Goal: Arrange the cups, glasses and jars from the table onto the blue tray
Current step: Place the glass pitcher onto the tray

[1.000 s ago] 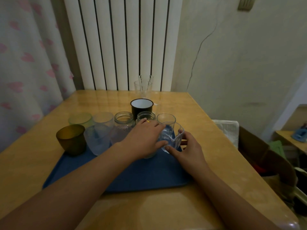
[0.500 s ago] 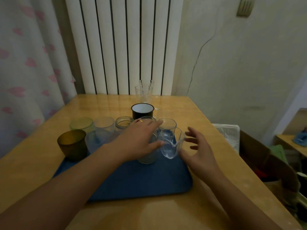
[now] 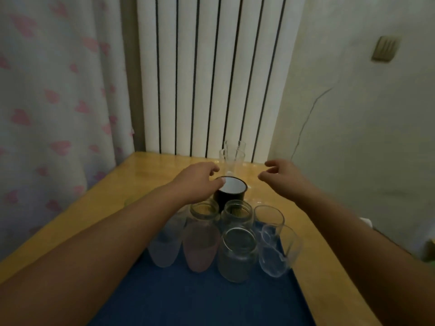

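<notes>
The blue tray (image 3: 202,300) lies on the wooden table (image 3: 141,184) and carries several clear jars and glasses, among them a wide jar (image 3: 236,255) and a spouted clear glass (image 3: 276,250) at its right edge. Beyond the tray stands a black mug (image 3: 231,192) with a white inside. Farther back are clear tall glasses (image 3: 231,158). My left hand (image 3: 197,182) hovers over the mug's left rim, fingers curled and apart, holding nothing. My right hand (image 3: 282,177) floats open to the right of the mug. My left forearm hides the tray's left cups.
A white ribbed radiator (image 3: 211,74) rises behind the table's far edge. A curtain with pink hearts (image 3: 56,90) hangs on the left, and a cracked wall (image 3: 353,114) closes the right side.
Both hands left the glasses on the tray and reached forward toward the black mug and tall glasses. The spouted glass now stands free on the tray. The view tilted up and closer.
</notes>
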